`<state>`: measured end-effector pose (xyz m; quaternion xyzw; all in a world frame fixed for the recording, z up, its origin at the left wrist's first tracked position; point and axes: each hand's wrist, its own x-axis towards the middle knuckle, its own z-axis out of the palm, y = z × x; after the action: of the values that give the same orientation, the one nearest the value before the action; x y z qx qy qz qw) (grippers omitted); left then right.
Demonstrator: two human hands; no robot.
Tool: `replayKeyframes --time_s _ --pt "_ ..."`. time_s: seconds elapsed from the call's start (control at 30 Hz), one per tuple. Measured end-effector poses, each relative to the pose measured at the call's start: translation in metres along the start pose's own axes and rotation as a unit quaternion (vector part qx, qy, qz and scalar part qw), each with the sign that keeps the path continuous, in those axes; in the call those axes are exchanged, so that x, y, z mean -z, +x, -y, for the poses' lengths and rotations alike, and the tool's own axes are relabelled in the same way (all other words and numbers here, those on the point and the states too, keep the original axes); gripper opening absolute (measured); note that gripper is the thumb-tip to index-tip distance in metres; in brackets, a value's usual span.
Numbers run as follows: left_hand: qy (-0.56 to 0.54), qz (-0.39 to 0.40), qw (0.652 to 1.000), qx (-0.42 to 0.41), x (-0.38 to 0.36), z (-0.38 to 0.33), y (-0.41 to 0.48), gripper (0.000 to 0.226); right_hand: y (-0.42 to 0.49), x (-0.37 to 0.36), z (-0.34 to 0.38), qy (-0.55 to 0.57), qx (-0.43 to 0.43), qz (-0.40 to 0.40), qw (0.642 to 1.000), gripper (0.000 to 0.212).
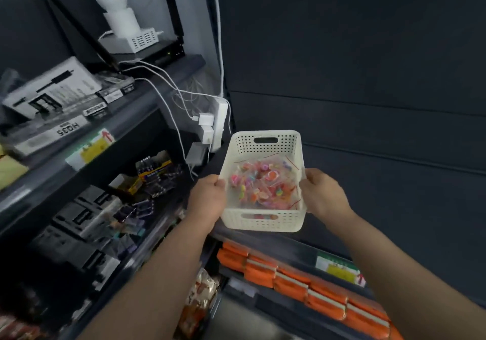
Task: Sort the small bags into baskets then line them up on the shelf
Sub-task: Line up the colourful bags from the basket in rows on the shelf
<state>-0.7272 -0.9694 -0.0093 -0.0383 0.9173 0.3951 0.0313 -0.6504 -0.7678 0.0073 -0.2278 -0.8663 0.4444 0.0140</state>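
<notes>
A white perforated plastic basket (264, 223) is held in mid-air over the front edge of a dark shelf (297, 247). Inside it lie several small clear bags (263, 184) with red seal lines, filled with colourful little pieces. My left hand (207, 200) grips the basket's left rim, thumb over the edge. On the opposite side, my right hand (322, 195) grips the right rim the same way. The basket's far end points toward the dark back panel.
A row of orange packs (302, 284) fills the shelf below. To the left stand dark shelves with boxes, battery packs (155, 171) and binder clips. A white power strip (218, 126) with plugs and cables hangs near the basket's left. A white camera (115, 8) sits up top.
</notes>
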Motion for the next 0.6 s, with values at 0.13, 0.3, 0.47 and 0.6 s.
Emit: replayKeyframes --time_s 0.13,0.3,0.47,0.6 --pt "0.006 0.021 1.0 -0.006 -0.003 0.003 0.039 0.03 0.023 -0.01 0.01 -0.022 -0.025 0.026 0.999 0.022" --pt "0.021 0.037 0.999 -0.013 -0.002 0.015 0.073 0.028 0.039 -0.023 0.023 -0.098 -0.045 0.066 0.992 0.026" --pt "0.168 0.014 0.981 -0.09 0.007 0.002 0.085 0.025 0.046 -0.024 0.032 -0.139 -0.07 0.089 0.984 0.033" --pt "0.216 -0.01 0.928 -0.302 0.008 -0.028 0.081 0.03 0.043 -0.019 0.032 -0.188 -0.087 0.026 0.978 0.036"
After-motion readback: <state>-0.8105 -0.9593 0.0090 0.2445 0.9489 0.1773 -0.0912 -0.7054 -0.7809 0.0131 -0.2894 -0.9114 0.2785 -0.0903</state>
